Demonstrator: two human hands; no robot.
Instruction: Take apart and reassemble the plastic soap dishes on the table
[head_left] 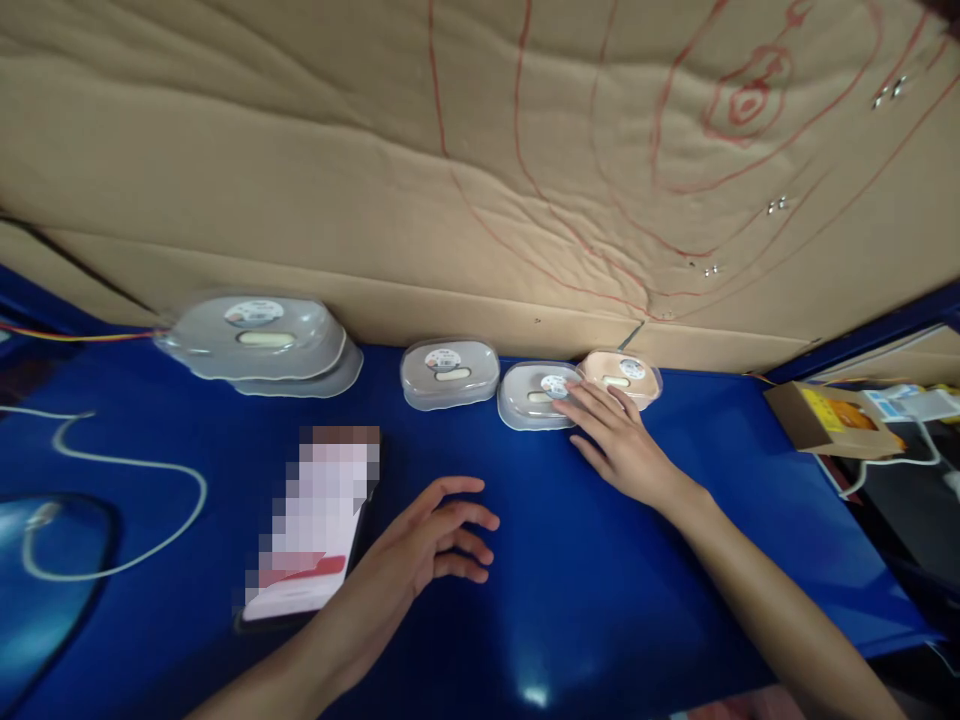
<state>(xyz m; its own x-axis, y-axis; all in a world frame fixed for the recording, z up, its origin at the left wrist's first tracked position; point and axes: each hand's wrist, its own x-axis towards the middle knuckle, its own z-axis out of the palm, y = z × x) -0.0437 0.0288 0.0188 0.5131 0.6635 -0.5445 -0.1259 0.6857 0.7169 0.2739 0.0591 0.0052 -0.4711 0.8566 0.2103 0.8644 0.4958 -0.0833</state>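
My right hand (pixel 619 440) reaches to the row of lidded plastic boxes, its fingers stretched over the right part of a grey box (pixel 525 398). Whether the fingertips press on that lid I cannot tell. Just behind the hand is a peach-coloured box (pixel 637 372), partly covered by the fingers. Over the blue tabletop (pixel 555 600), my left hand (pixel 450 535) hangs with curved, parted fingers and holds nothing. To its left lies a phone (pixel 311 530) with a lit, blurred-out screen. Another grey box (pixel 450 385) stands left of the one under my right hand.
Larger grey boxes (pixel 262 355) are stacked at the back left. Brown cardboard (pixel 300 180) with red drawn lines rises behind the table. A white cable (pixel 191 470) curls at the left. On the right sits an open small carton (pixel 806 420) beside more cables.
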